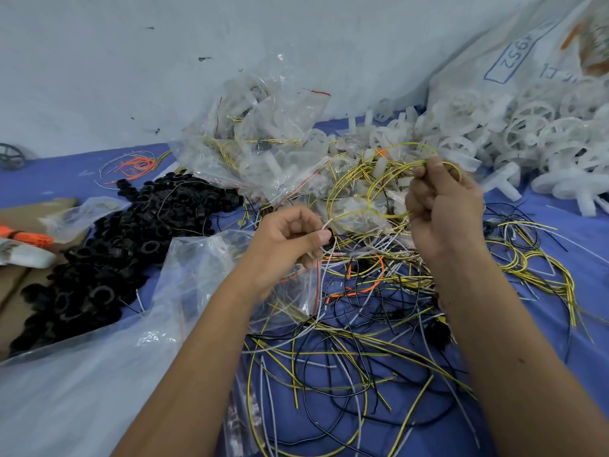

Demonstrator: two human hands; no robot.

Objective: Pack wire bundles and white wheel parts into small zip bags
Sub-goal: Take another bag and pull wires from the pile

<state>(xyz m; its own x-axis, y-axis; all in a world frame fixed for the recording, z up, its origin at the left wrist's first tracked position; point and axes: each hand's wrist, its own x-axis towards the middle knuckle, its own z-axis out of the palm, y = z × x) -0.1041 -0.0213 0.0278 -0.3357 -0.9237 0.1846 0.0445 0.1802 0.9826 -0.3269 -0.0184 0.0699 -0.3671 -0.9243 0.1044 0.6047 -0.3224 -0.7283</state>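
Both hands work above a tangle of loose yellow, black, white and orange wires (pixel 346 324) spread on the blue cloth-covered work surface (pixel 560 324). The right hand (pixel 441 206) is raised, its fingers curled closed around a coil of thin yellow-striped wires (pixel 369 192), gripping the looped strands at the top right of the coil. The left hand (pixel 283 239) sits lower and to the left, thumb and forefinger pinching the free ends of the same strands where the loop comes round.

The step in hand looks like winding a bundle. To do it well, the right hand should keep the loops stacked and even while the left feeds the tail round, pulling gently so no neighbouring strand from the tangle is dragged along. The coil should end up small enough for a bag mouth.

The heap of white plastic spoked wheel parts (pixel 527 136) lies far right, beside a white woven sack (pixel 494 61). Filled clear zip bags with red seal strips (pixel 263 143) are piled far centre. Black plastic rings (pixel 108 258) lie left, and a large clear plastic bag (pixel 99 374) lies near left.
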